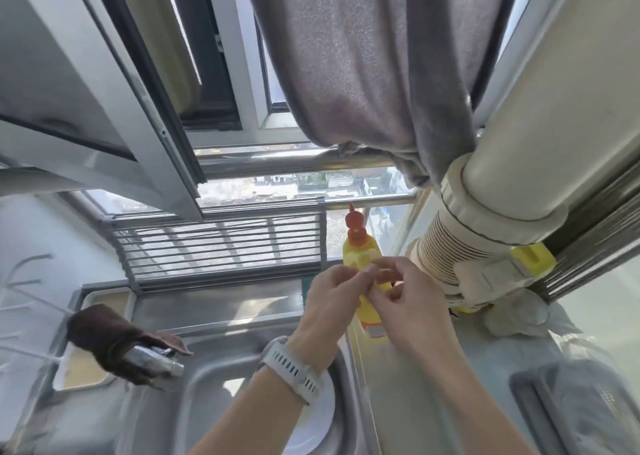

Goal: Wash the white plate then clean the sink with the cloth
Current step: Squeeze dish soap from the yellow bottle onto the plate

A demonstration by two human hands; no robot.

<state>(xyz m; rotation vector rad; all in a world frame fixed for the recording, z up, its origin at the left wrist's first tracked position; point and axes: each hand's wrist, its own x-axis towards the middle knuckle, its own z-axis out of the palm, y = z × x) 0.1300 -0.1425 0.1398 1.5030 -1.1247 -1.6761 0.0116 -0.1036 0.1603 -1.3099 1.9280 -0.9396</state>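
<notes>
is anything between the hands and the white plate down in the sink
Nothing solid blocks it. The white plate lies in the sink, partly hidden under the left forearm. Both the left hand and right hand are busy on the yellow bottle at the sink's right edge.

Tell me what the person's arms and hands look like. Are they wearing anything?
Both forearms are bare, with no sleeves showing and no gloves on either hand. The left hand has a watch on its wrist, with a pale grey-white strap full of little slots. The right hand and its wrist wear nothing that can be seen: no rings, no bands.
</notes>
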